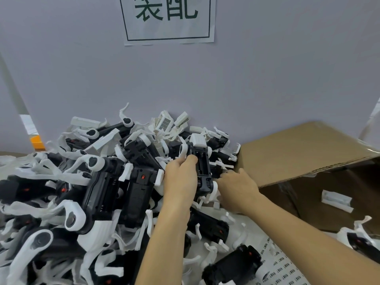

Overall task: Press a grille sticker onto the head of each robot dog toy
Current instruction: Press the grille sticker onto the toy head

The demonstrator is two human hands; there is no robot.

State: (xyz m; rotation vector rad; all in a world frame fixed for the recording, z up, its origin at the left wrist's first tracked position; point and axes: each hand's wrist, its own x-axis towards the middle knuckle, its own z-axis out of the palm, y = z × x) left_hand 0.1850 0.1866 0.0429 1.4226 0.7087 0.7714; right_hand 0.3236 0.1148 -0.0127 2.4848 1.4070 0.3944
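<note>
Toy in hand: one robot dog toy [202,167] is being held belly-up at the far right edge of the pile [82,192], its open battery bay facing the camera and its white head [197,140] pointing toward the back wall [267,79].
Left hand [181,175]: its fingers are being curled round the toy's left flank, probably so the body can be lifted free of tangled legs.
Right hand [236,188]: it is being laid at the toy's rear right leg; whether it is gripping cannot be told, since the fingertips are hidden.
Stickers: a sticker sheet [283,266] is lying at the near right, within reach for the pressing step.
Cardboard box [298,153]: it is standing open just beside the pile, likely for finished toys.
Stage: no grille sticker is being pressed yet.
</note>
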